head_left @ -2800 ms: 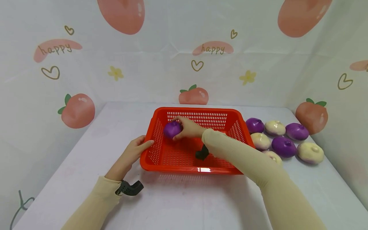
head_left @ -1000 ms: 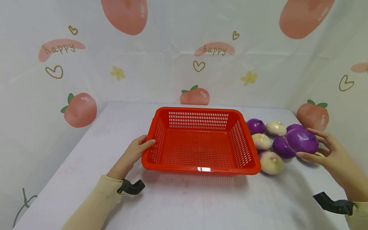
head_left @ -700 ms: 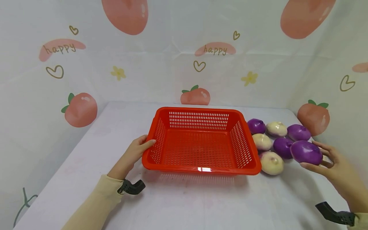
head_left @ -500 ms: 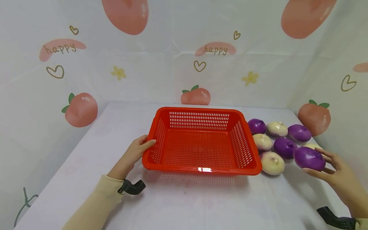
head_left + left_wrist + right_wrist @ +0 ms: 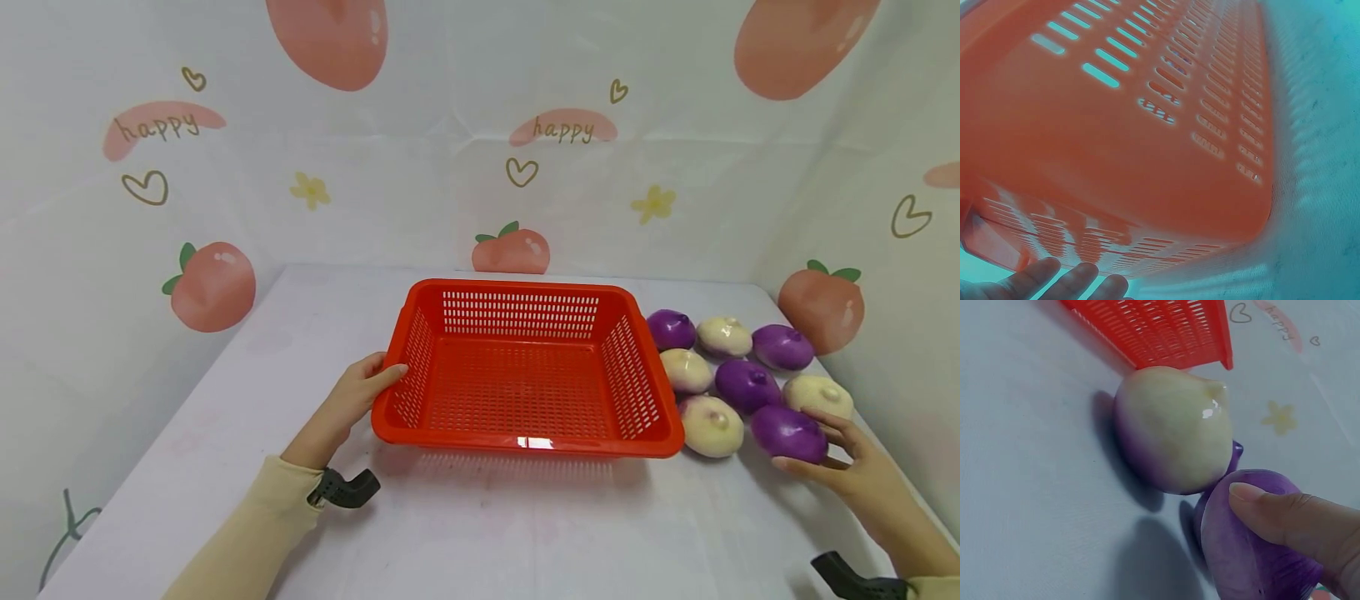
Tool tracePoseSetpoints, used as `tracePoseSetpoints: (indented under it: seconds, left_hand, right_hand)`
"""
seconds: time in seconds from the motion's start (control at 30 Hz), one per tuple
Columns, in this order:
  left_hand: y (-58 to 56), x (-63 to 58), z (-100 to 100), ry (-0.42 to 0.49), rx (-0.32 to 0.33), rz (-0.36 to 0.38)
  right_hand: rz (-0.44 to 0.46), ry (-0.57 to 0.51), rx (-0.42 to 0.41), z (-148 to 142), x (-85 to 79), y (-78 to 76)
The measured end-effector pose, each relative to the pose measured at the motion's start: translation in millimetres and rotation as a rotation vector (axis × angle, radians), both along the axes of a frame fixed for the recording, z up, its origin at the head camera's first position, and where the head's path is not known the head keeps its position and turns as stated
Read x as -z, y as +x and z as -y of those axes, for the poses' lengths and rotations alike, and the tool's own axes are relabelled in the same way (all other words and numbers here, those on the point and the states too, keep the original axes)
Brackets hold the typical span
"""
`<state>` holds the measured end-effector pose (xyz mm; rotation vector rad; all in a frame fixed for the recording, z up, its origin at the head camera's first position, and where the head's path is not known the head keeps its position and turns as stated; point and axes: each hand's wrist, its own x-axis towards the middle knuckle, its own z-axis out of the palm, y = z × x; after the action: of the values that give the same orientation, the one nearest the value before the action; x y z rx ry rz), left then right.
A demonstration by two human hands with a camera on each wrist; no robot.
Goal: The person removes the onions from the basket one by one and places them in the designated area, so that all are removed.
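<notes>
A red plastic basket (image 5: 517,392) with slotted walls stands mid-table, with nothing inside. At its left rim my left hand (image 5: 348,400) holds on, thumb over the edge; the left wrist view shows fingertips (image 5: 1072,281) by the outer wall. My right hand (image 5: 855,462) grips a purple turnip (image 5: 787,433) between thumb and fingers, low over the table at the front of the turnip group. A white turnip (image 5: 711,426) lies just left of it. Behind it are another purple turnip (image 5: 747,385) and a white one (image 5: 817,395).
More turnips, among them a purple one (image 5: 671,329), a white one (image 5: 724,337) and a purple one (image 5: 782,347), lie close together along the basket's right side. A printed cloth backdrop (image 5: 420,200) rises behind the white table (image 5: 480,525).
My right hand has carried the purple turnip out of the basket to the right, then down and slightly left to the group's front. My left hand has stayed on the rim.
</notes>
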<state>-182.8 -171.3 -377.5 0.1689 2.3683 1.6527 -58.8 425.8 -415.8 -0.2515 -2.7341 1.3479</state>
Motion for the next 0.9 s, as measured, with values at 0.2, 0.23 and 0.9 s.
tracePoseSetpoints:
  seconds: [0.2,0.23,0.9]
  left_hand:
    - [-0.8,1.0,-0.1,-0.005,0.001,-0.001]
    - [-0.9,1.2,-0.1,-0.004,0.0,-0.001]
    - [-0.3,1.3,0.5,-0.002,0.004,-0.005]
  right_hand:
    - [0.052,0.026,0.021,-0.5,4.3,-2.5]
    - [0.049,0.031,0.022,-0.4,4.8,-3.0]
    - [0.018,0.007,-0.012,7.1,6.3,-4.6]
